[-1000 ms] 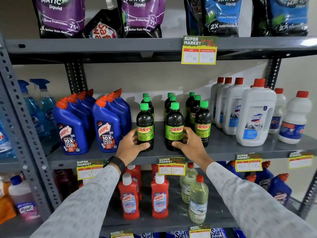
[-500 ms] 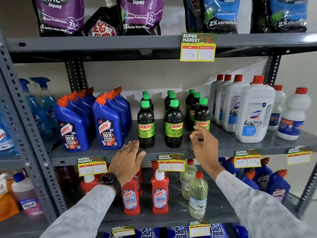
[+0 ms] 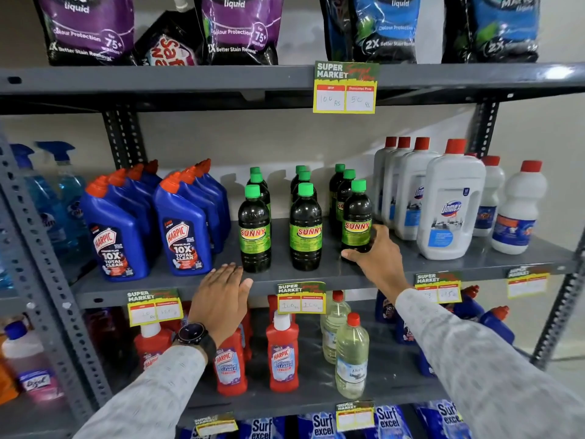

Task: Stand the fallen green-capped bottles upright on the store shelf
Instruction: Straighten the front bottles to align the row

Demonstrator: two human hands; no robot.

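Dark "Sunny" bottles with green caps stand upright in three short rows on the grey middle shelf [image 3: 316, 277]. The front ones are the left bottle [image 3: 254, 231], the middle bottle [image 3: 305, 231] and the right bottle [image 3: 357, 218]. My right hand [image 3: 378, 258] wraps the base of the right front bottle, thumb on its left and fingers on its right. My left hand [image 3: 221, 294] hovers flat at the shelf's front edge, just below and left of the left front bottle, fingers apart and holding nothing.
Blue Harpic bottles [image 3: 183, 229] stand close on the left and white Domex bottles [image 3: 449, 204] close on the right. Price tags [image 3: 301, 297] hang off the shelf edge. Red Harpic bottles [image 3: 283, 353] and clear bottles [image 3: 351, 353] fill the shelf below; pouches [image 3: 240, 30] sit above.
Both hands let go of the left and middle front bottles. My left hand dropped to the shelf edge; my right hand moved right and closed around the right front bottle's base.
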